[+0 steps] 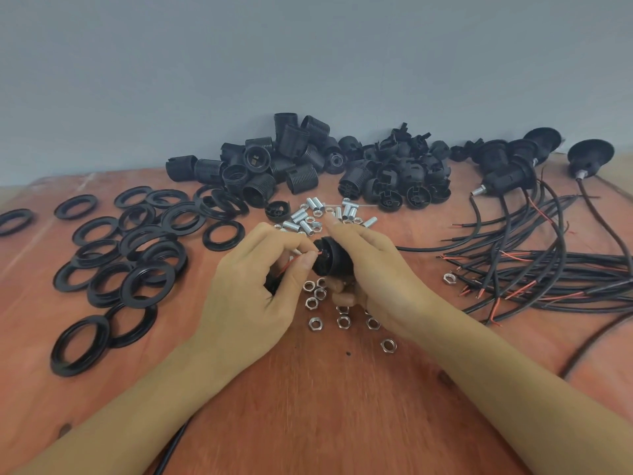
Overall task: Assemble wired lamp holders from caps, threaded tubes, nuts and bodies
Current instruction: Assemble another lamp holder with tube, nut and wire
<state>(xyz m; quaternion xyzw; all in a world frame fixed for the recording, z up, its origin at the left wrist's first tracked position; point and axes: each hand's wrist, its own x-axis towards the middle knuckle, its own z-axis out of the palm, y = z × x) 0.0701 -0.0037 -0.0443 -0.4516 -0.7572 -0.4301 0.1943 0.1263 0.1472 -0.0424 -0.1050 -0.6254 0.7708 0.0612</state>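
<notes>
A small assembly workshop is suggested. Lamp-holder bodies [274, 159] and cut wires [555, 265] are heaped in bulk on a plywood bench [342, 413].

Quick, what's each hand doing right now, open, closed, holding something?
The left hand is closed, pinching a red wire.
The right hand is closed, gripping the black holder part.

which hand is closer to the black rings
Left. The left hand, pinching a red wire, sits just right of the black rings; the right hand, holding a black part, is further right.
</notes>
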